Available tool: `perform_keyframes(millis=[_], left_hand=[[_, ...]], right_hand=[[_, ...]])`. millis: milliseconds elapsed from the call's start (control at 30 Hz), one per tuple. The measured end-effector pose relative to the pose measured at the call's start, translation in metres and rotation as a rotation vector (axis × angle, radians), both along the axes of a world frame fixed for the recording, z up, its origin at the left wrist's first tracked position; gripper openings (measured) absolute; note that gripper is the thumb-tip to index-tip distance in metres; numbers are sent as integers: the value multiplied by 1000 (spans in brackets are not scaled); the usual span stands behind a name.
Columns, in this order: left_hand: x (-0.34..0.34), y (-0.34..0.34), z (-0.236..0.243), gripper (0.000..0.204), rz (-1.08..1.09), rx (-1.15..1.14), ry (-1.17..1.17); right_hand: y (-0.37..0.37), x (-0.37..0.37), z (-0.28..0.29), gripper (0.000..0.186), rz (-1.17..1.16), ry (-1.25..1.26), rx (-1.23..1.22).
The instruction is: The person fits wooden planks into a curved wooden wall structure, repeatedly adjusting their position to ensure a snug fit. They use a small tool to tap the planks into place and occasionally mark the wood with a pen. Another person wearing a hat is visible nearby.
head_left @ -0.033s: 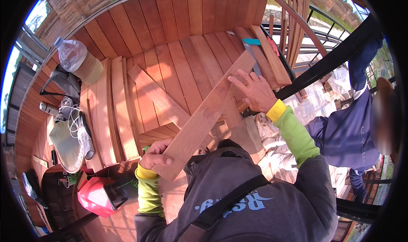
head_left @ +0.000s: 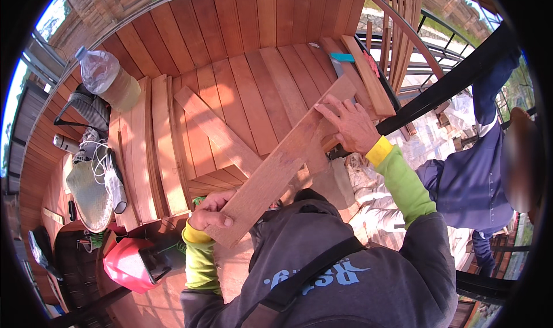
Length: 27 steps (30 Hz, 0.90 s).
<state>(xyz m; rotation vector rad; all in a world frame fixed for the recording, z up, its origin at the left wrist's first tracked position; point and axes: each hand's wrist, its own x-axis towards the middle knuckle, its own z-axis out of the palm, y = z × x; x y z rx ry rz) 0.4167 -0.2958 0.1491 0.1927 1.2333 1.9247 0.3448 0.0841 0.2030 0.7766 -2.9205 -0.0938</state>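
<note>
A long, flat wooden board (head_left: 282, 161) is held slantwise in front of me, its far end up and to the right. My left hand (head_left: 212, 214) grips the near lower end, thumb on the upper face. At the far end my right hand (head_left: 352, 122) holds the board's right edge, with its fingertips on the upper face and its thumb hidden. Beyond the board's far end lies a handsaw (head_left: 342, 57) with a teal handle, its blade partly covered. Behind the held board, another loose plank (head_left: 216, 131) lies diagonally on the slatted bench (head_left: 242, 100).
Stacked planks (head_left: 167, 155) lie at the left, beside a large plastic bottle (head_left: 109, 80) of liquid. A white cable (head_left: 102, 169) lies nearby; a red container (head_left: 128, 264) sits below. A black rail (head_left: 449, 80) crosses the right, where a co-worker in dark blue (head_left: 469, 169) stands.
My right hand's fingers have come closer together on the board. The board's far end has shifted slightly right and down. My left hand keeps its grip.
</note>
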Motion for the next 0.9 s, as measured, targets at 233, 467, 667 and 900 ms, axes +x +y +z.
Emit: perform_keyframes(millis=[233,467,667,900], left_hand=[[-15,-11,2,58,-186,105,65],[-66,56,-46,74,304,846,25],[-58,187,-77,27,570,362,-74],[-101,215,-101,14,588,271,-194]], right_hand=[[41,44,-2,72,62,-83,21],[19,128,-75,64,-262,-72,-252],[-35,134,-86,66,-572,-87,-389],[-4,161,-103,44,-708,-96,-497]])
